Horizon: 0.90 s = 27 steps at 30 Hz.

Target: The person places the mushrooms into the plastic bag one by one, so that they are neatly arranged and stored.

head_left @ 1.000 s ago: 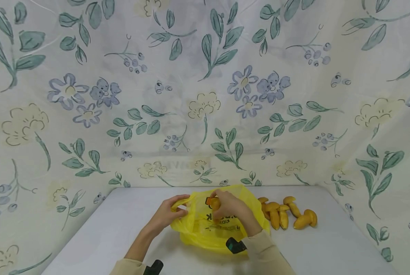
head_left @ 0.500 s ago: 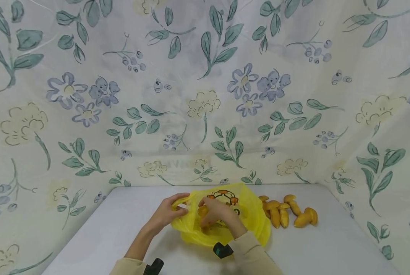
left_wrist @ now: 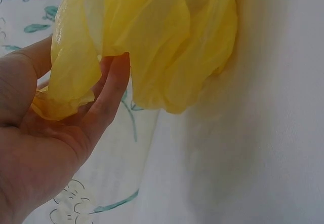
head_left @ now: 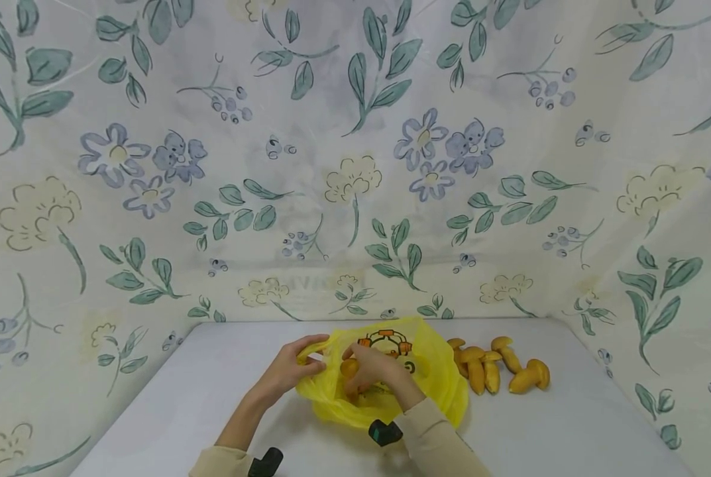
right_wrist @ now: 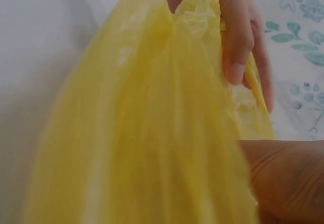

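Note:
A yellow plastic bag (head_left: pixel 441 391) with dark and orange print lies on the white table, its mouth spread. My left hand (head_left: pixel 292 368) grips the bag's left edge by a handle loop; the left wrist view shows the thin film (left_wrist: pixel 76 57) hooked between thumb and fingers. Inside the bag's mouth my right hand (head_left: pixel 376 370) reaches down, holding a mushroom (head_left: pixel 349 367) whose orange-brown top shows between thumb and fingers. In the right wrist view the bag's side (right_wrist: pixel 142 117) covers my right fingers, and only the wrist (right_wrist: pixel 288 178) shows.
Several yellow-brown mushrooms (head_left: pixel 476 368) lie to the right of the bag, one (head_left: pixel 529 376) farthest right. One at the left of that group is partly behind the bag. A floral sheet (head_left: pixel 355 199) stands at the table's back and sides.
My right hand has moved left and lower into the bag with the mushroom, uncovering the orange print, then stayed nearly still. My left hand keeps its hold on the bag's edge.

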Tool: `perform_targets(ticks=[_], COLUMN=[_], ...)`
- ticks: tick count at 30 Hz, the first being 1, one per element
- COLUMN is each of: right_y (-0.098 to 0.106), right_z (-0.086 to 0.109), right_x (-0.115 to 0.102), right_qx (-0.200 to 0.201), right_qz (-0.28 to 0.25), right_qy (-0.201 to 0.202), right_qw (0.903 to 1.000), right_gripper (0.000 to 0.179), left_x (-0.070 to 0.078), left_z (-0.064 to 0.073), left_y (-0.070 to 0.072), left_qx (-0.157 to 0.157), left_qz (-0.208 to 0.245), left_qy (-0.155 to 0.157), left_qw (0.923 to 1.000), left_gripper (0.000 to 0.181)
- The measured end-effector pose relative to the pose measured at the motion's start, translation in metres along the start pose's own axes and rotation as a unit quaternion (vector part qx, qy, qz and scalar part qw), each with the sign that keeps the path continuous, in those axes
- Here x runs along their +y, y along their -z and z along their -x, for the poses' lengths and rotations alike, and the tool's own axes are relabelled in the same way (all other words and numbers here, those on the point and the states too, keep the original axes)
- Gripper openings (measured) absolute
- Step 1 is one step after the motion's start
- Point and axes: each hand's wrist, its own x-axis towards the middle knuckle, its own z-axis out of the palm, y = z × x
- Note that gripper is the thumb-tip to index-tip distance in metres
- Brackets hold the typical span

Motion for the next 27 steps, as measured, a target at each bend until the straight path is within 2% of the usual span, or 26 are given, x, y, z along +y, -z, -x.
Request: perform_targets(ticks=[20, 27], right_y=[-0.0015, 0.0034], right_z=[-0.0001, 0.0054], right_x=[0.0076, 0.004], right_qx=[-0.002, -0.009], right_qz=[0.013, 0.047], right_qy=[0.006, 0.01], right_qw=[0.9999, 0.9988], right_gripper=[0.06, 0.065], left_x=[-0.0022, -0.0034], left_z=[0.0012, 0.0005], left_y=[-0.0001, 0.002], left_qx=[0.003, 0.0], left_qz=[-0.001, -0.005], left_qy=[-0.003, -0.009], left_qw=[1.0, 0.9999], left_gripper=[0.053, 0.054])
